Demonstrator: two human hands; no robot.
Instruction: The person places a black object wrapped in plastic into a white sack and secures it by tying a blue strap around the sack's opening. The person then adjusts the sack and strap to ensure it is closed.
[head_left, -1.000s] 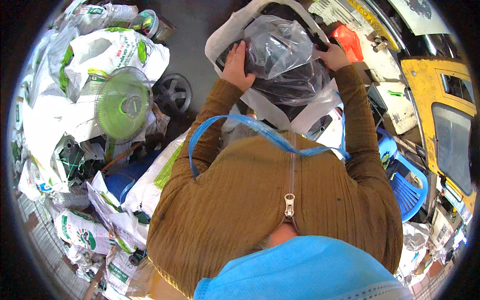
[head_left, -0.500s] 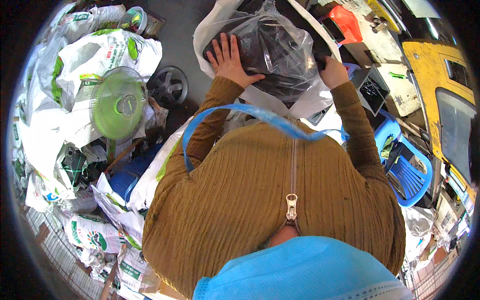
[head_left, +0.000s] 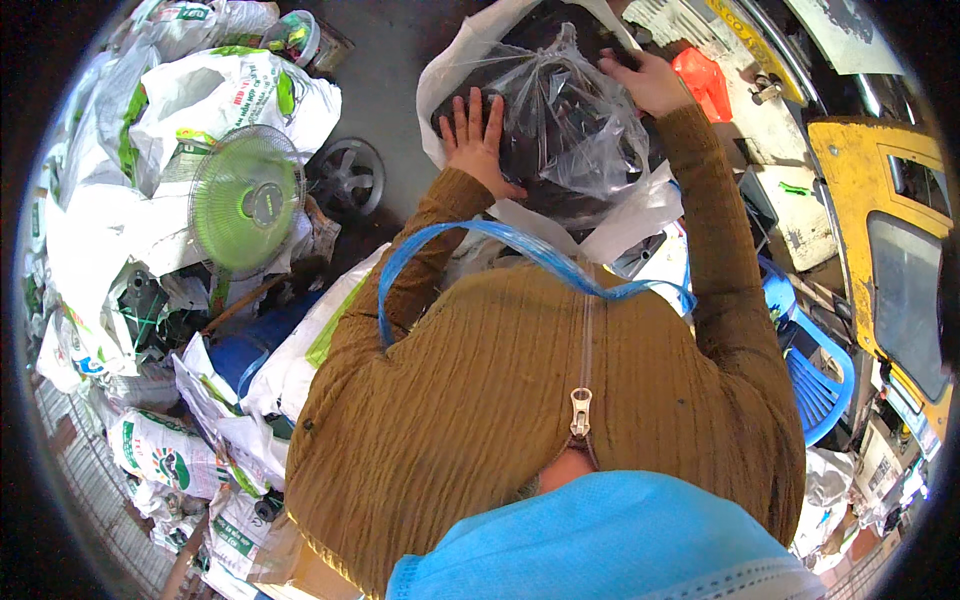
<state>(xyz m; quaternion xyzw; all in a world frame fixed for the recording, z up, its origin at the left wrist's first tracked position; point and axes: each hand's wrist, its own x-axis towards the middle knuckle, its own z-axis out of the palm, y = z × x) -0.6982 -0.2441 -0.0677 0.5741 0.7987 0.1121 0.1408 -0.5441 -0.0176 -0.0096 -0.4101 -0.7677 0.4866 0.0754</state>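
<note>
A large white sack [head_left: 432, 95] stands open in front of me, its rim rolled outward. Inside it lies a crumpled clear plastic bag [head_left: 580, 120] over dark contents that I cannot make out. My left hand [head_left: 474, 148] rests with spread fingers on the dark bulk at the sack's left side. On the far right, my right hand [head_left: 652, 84] closes its fingers at the rim; its fingertips are partly hard to see. A blue plastic strap [head_left: 520, 240] loops across my chest, below the sack.
On the left stand a green fan [head_left: 247, 200], a dark wheel cover [head_left: 347, 177] and heaped white sacks [head_left: 200, 110]. A blue plastic chair [head_left: 818, 375] is at the right, beside a yellow panel [head_left: 850, 180]. Beyond the sack hangs a red bag [head_left: 702, 85].
My right hand has moved up and left along the sack's rim, away from me. My left hand stays spread on the dark contents. The view has shifted slightly.
</note>
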